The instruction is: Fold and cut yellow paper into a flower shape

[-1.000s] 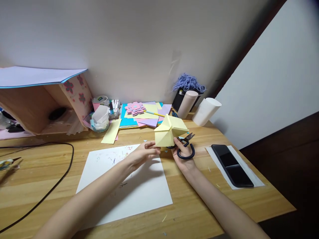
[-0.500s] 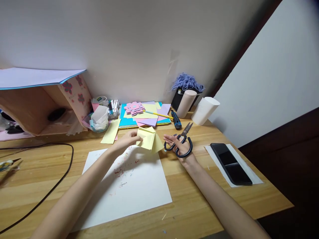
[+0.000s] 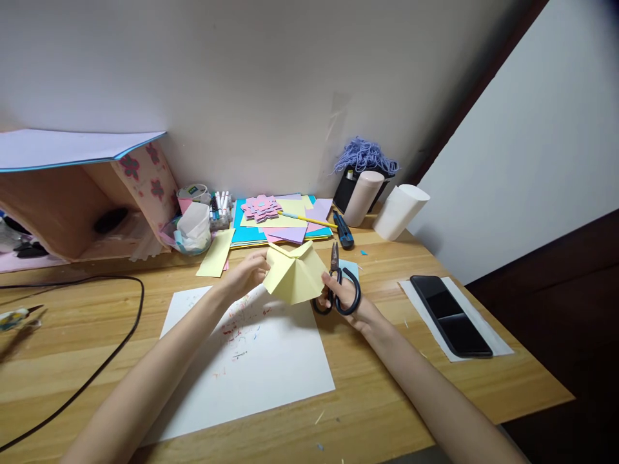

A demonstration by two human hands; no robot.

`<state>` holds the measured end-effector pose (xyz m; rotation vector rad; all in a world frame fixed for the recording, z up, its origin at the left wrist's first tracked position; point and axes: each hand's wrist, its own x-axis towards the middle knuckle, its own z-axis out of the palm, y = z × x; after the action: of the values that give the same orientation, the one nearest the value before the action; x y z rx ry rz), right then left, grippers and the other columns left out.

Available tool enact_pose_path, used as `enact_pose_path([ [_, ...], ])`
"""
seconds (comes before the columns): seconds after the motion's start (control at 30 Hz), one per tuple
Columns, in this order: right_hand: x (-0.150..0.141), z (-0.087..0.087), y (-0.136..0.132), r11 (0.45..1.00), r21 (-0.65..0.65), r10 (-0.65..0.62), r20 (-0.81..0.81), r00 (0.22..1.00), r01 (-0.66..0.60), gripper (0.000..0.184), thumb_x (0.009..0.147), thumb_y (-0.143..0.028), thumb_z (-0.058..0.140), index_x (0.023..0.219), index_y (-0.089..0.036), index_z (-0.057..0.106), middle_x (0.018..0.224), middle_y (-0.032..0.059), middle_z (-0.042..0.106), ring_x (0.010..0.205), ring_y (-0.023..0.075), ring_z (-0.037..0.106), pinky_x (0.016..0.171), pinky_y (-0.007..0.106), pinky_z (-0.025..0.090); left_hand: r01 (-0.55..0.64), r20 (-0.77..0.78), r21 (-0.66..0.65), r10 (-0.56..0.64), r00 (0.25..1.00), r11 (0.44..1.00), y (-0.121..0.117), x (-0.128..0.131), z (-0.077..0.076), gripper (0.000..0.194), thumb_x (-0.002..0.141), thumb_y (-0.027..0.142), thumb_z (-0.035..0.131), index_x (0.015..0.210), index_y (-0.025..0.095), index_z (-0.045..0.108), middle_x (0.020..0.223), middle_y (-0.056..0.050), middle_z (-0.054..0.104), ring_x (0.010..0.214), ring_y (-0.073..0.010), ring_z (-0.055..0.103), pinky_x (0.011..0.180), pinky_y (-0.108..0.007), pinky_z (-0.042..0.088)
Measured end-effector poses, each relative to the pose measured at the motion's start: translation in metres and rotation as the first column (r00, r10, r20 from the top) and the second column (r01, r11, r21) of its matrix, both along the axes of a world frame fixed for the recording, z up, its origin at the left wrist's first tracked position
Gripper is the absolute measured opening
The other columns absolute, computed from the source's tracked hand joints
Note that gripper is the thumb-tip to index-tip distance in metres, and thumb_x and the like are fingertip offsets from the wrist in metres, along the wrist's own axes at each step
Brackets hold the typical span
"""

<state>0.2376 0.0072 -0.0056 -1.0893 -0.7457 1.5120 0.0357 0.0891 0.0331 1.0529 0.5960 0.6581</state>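
Observation:
A folded sheet of pale yellow paper (image 3: 296, 276) is held up above the table, its lower part fanned out. My left hand (image 3: 251, 274) grips its left edge, with some fingertips hidden behind the paper. My right hand (image 3: 345, 295) carries black-handled scissors (image 3: 349, 293), their blades pointing up and away from me, and its thumb and fingers are at the right corner of the yellow paper. Below lies a white sheet (image 3: 251, 374) with red, orange and blue marks. A small light blue paper piece (image 3: 349, 267) lies behind the scissors.
Coloured papers (image 3: 242, 235), a pink paper flower (image 3: 261, 208), a pencil (image 3: 309, 220) and a blue utility knife (image 3: 343, 231) lie at the back. A phone (image 3: 449, 316) rests at right. A cable (image 3: 111, 351) curves across the left, near an open box (image 3: 149, 193).
The yellow paper has been spread wider, its right flap pulled out. My right hand has moved left to the paper's corner, and the scissors have turned more upright.

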Motion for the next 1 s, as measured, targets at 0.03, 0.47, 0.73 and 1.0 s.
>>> enact_pose_path([
  [0.03, -0.002, 0.001, -0.001, 1.0, -0.017, -0.004, -0.061, 0.998, 0.003, 0.033, 0.06, -0.038, 0.074, 0.056, -0.012, 0.053, 0.044, -0.0016, 0.055, 0.037, 0.0054, 0.049, 0.033, 0.013, 0.036, 0.011, -0.008, 0.001, -0.011, 1.0, 1.0, 0.0, 0.0, -0.001, 0.015, 0.058, 0.011, 0.054, 0.071, 0.014, 0.061, 0.073, -0.001, 0.061, 0.06, -0.0092, 0.051, 0.055, -0.018, 0.039],
  [0.47, -0.006, 0.008, 0.003, 0.908, 0.015, -0.397, -0.291, 0.87, 0.419, 0.028, 0.05, -0.015, 0.079, 0.069, -0.015, 0.059, 0.064, -0.0044, 0.06, 0.047, 0.0039, 0.051, 0.043, 0.014, 0.044, 0.014, 0.241, -0.34, 0.072, 0.968, 0.94, -0.038, 0.039, -0.035, 0.046, 0.065, 0.038, 0.07, 0.105, 0.017, 0.058, 0.107, -0.007, 0.061, 0.097, -0.0158, 0.055, 0.082, -0.025, 0.043],
  [0.73, -0.015, 0.003, -0.003, 0.912, 0.161, -0.368, -0.087, 0.926, 0.377, 0.027, 0.054, -0.023, 0.077, 0.072, -0.014, 0.058, 0.058, -0.0026, 0.058, 0.047, 0.0087, 0.053, 0.046, 0.02, 0.044, -0.162, 0.079, -0.39, 0.209, 0.975, 0.906, -0.054, 0.047, -0.028, 0.028, 0.065, 0.021, 0.072, 0.091, 0.016, 0.062, 0.078, -0.001, 0.063, 0.059, -0.0057, 0.053, 0.061, -0.018, 0.044],
  [1.0, -0.016, 0.014, -0.006, 0.973, 0.159, -0.139, -0.183, 0.973, 0.169, 0.045, 0.069, -0.064, 0.049, 0.07, -0.018, 0.05, 0.053, -0.0026, 0.051, 0.043, 0.011, 0.051, 0.043, 0.022, 0.041, -0.294, 0.098, -0.205, 0.318, 0.943, 0.934, -0.023, 0.028, -0.024, 0.048, 0.068, 0.016, 0.068, 0.113, 0.021, 0.053, 0.098, -0.003, 0.063, 0.083, -0.0119, 0.059, 0.08, -0.024, 0.05],
])
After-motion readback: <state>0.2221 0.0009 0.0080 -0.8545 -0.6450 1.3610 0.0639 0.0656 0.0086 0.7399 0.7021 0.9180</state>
